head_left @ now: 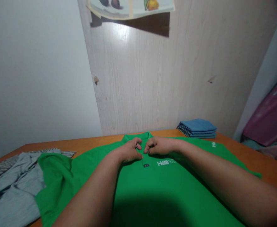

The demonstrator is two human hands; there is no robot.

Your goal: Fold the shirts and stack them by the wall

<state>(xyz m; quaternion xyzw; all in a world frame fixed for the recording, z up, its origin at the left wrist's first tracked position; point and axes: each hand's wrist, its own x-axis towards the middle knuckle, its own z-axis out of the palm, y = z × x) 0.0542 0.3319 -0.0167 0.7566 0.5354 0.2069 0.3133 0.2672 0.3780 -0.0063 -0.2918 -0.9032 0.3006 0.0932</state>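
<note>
A green polo shirt (150, 186) lies spread front side up, its collar at the far end and white lettering on the chest. At the button placket just below the collar, my left hand (130, 151) rests on the cloth with thumb and forefinger apart. Close beside it on the right, my right hand (161, 146) has its fingers curled and pinched together at the placket's cloth. A button between the fingertips cannot be made out. The small dark label (146, 165) shows just below both hands.
The orange table (86, 143) meets a pale wood-grain panel (140, 78) at the back. A stack of folded blue cloth (197, 126) sits at the back right. Crumpled grey clothing (20, 189) lies at the left, partly under the shirt's sleeve. Pink fabric (266, 113) shows at far right.
</note>
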